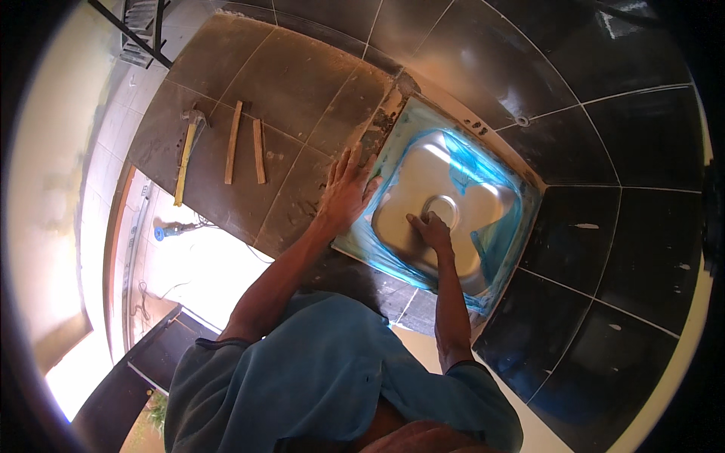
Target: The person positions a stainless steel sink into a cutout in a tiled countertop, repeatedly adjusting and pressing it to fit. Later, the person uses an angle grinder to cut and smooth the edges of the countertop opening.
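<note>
No legible texts, labels, brands, numbers or signs — none at all — anywhere in this view.

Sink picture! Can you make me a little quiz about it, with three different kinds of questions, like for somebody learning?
1. Pick one: which hand is over the sink, close to the drain?
a) left
b) right
2. Count: how many wooden strips lie on the counter near the hammer?
3. True or false: the plastic film around the basin is red.

Key:
1. b, the right hand.
2. Two.
3. False; the plastic film is blue.
</note>
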Available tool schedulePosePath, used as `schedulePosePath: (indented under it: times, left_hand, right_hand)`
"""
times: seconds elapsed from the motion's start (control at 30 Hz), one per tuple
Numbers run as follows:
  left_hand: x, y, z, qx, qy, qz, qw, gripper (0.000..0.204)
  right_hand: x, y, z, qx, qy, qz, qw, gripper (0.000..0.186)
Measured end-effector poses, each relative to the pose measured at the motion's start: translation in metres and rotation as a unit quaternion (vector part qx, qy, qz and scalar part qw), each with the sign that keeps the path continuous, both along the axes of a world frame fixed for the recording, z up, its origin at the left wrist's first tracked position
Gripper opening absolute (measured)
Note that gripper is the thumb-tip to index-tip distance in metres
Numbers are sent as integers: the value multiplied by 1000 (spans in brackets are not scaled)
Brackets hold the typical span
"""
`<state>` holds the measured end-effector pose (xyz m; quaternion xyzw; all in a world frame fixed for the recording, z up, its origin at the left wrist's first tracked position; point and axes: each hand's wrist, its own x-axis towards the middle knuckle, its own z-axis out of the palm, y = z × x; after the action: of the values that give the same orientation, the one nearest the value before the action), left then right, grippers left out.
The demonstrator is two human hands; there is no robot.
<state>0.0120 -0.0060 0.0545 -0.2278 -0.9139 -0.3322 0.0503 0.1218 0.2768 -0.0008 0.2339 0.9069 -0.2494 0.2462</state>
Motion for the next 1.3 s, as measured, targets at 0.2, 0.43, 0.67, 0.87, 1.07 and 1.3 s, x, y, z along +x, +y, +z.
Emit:
schedulePosePath:
  times: [0.2, 0.43, 0.67, 0.87, 1.07, 1.3]
  left_hand:
    - [0, 11, -9, -64, 20, 25, 997, 57]
    - [-15, 4, -13, -12, 7, 3, 1000, 57]
    - [18, -27, 7, 55, -127, -6, 990, 59]
    - [40, -40, 1, 36, -94, 6, 995, 57]
    - [37, -43, -2, 80, -171, 20, 982, 58]
    - [84, -90, 8, 106, -327, 22, 939, 71]
  right_hand:
    - [-7, 5, -18, 13, 27, -10, 1000, 83]
    - [-15, 2, -18, -20, 32, -16, 999, 83]
    - [-9, 5, -18, 10, 19, -20, 1000, 78]
    - [-16, 2, -9, -13, 7, -17, 1000, 75]
    - [-23, 1, -18, 7, 12, -8, 1000, 78]
    - [-28, 22, -51, 6, 2, 19, 1000, 84]
